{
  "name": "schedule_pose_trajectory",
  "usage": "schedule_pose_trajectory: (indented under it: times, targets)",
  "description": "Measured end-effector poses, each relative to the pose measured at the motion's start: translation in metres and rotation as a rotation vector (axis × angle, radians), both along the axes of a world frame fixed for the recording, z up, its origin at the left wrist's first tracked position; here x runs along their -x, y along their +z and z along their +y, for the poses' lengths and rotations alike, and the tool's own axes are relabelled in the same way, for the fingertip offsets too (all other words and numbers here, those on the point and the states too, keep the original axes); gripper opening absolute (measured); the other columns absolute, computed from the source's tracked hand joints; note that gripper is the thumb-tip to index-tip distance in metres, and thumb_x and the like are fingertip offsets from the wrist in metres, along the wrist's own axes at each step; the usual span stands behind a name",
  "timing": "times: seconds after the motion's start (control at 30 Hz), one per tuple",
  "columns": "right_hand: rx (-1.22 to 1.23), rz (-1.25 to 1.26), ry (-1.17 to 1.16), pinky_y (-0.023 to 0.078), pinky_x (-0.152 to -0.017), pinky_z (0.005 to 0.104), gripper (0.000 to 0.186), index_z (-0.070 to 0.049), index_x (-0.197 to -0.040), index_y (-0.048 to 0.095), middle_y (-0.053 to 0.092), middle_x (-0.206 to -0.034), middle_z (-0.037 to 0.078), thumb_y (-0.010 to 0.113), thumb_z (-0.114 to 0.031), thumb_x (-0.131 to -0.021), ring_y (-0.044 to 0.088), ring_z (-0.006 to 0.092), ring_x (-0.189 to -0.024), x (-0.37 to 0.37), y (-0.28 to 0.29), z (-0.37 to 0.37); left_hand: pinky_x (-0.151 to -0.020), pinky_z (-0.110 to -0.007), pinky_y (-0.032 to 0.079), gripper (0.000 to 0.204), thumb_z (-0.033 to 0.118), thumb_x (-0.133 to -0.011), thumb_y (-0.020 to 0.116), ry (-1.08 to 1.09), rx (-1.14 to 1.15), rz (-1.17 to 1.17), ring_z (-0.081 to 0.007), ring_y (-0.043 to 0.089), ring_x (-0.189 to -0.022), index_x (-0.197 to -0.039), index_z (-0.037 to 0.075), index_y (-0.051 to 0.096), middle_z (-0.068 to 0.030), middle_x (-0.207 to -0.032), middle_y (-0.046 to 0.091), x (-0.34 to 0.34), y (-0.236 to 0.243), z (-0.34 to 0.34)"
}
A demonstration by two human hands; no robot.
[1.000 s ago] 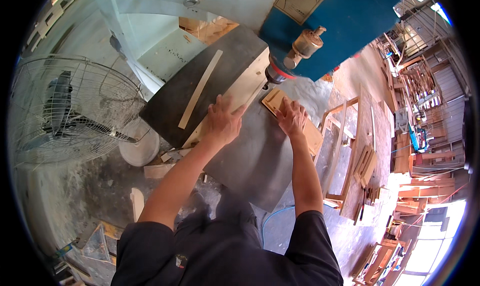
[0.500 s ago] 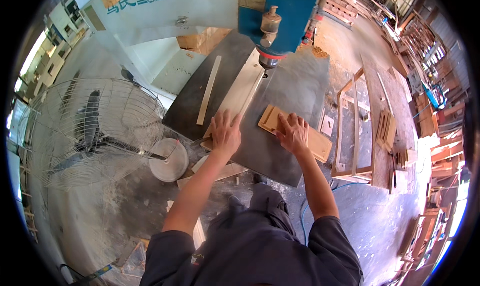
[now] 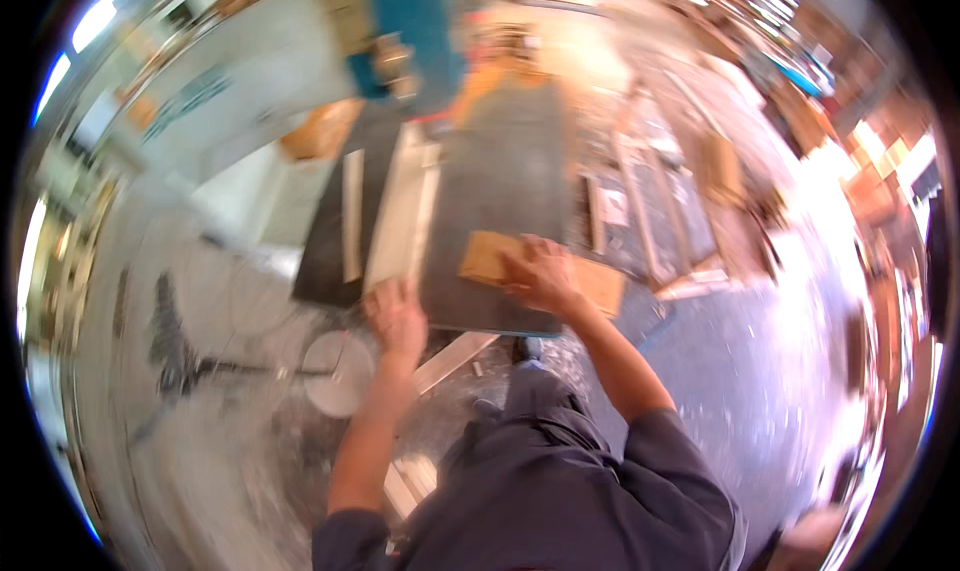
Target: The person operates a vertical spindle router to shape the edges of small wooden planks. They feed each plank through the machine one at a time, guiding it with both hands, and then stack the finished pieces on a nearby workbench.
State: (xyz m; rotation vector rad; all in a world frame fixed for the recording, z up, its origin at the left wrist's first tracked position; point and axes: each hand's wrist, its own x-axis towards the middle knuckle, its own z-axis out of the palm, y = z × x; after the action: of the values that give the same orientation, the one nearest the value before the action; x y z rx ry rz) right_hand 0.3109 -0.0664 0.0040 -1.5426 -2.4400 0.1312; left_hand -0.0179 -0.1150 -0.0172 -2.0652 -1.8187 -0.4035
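My left hand (image 3: 396,316) lies on the near end of a long pale wooden board (image 3: 401,206), its blurred fingers stretched forward. The board runs away from me along the dark machine table (image 3: 500,186) toward the blue drilling head (image 3: 415,31), whose lower tip is smeared. Over a shorter tan wooden piece (image 3: 485,258) rests my right hand (image 3: 543,274), fingers apart on its top. This piece lies crosswise near the table's front right edge, and its right end reaches past that edge. A narrow wooden strip (image 3: 352,216) lies left of the long board.
On the left stands a floor fan with dark blades (image 3: 172,336) and a round base (image 3: 337,373). Wooden offcuts (image 3: 455,363) lie on the floor below the table. To the right are a wooden frame (image 3: 640,206) and stacked timber, blurred.
The whole view has swung, so the machine and table appear shifted left and turned more upright. Both hands stay on their wooden pieces. The picture is now blurred.
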Motion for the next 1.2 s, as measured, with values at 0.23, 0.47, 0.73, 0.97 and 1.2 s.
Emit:
schedule_pose_trajectory:
  times: [0.23, 0.47, 0.73, 0.97, 1.2]
  targets:
    - [0.091, -0.094, -0.023, 0.043, -0.108, 0.0606, 0.094, -0.034, -0.163, 0.054, 0.049, -0.156, 0.021, 0.086, -0.032, -0.074, 0.052, 0.0415, -0.137, -0.023, 0.01, -0.009, -0.101, -0.057, 0.05, 0.086, 0.0, -0.088, 0.074, 0.153, 0.298, 0.006, -0.0465, 0.06, -0.13, -0.166, 0.008, 0.04, -0.0237, -0.137, 0.057, -0.004, 0.011, -0.05]
    - [0.213, -0.018, -0.001, 0.048, -0.094, 0.0482, 0.096, -0.032, -0.161, 0.055, 0.06, -0.127, 0.02, 0.091, -0.035, -0.071, 0.058, 0.0375, -0.122, -0.041, 0.021, -0.004, -0.108, -0.054, 0.053, 0.081, -0.002, -0.09, 0.062, 0.212, 0.399, -0.421, -0.0523, 0.065, -0.13, -0.168, 0.003, 0.04, -0.0315, -0.148, 0.063, -0.005, 0.037, -0.117]
    - [0.417, 0.23, -0.08, 0.055, -0.099, 0.0543, 0.092, -0.027, -0.162, 0.055, 0.059, -0.128, 0.026, 0.089, -0.052, -0.08, 0.062, 0.0457, -0.119, -0.066, 0.021, -0.027, -0.11, -0.044, 0.054, 0.069, 0.013, -0.091, 0.077, 0.508, 0.248, -0.897, -0.0368, 0.071, -0.129, -0.156, -0.003, 0.057, -0.0259, -0.14, 0.073, -0.037, 0.078, -0.21]
    - [0.259, 0.577, -0.113, 0.063, -0.093, 0.0497, 0.096, -0.015, -0.158, 0.062, 0.066, -0.124, 0.023, 0.096, -0.039, -0.072, 0.073, 0.0434, -0.108, -0.104, -0.022, -0.076, -0.1, -0.044, 0.059, 0.067, 0.022, -0.092, 0.077, 0.51, 0.13, -0.759, -0.0387, 0.076, -0.121, -0.155, 0.005, 0.061, -0.0251, -0.132, 0.076, 0.06, 0.071, -0.153]
    - [0.29, 0.494, -0.322, 0.06, -0.094, 0.0514, 0.094, -0.011, -0.157, 0.063, 0.067, -0.12, 0.023, 0.096, -0.037, -0.073, 0.071, 0.0439, -0.106, -0.125, 0.019, -0.087, -0.097, -0.049, 0.06, 0.066, 0.03, -0.088, 0.081, 0.394, 0.11, -0.695, -0.0423, 0.075, -0.115, -0.151, 0.016, 0.067, -0.0217, -0.125, 0.078, 0.152, 0.005, 0.001]
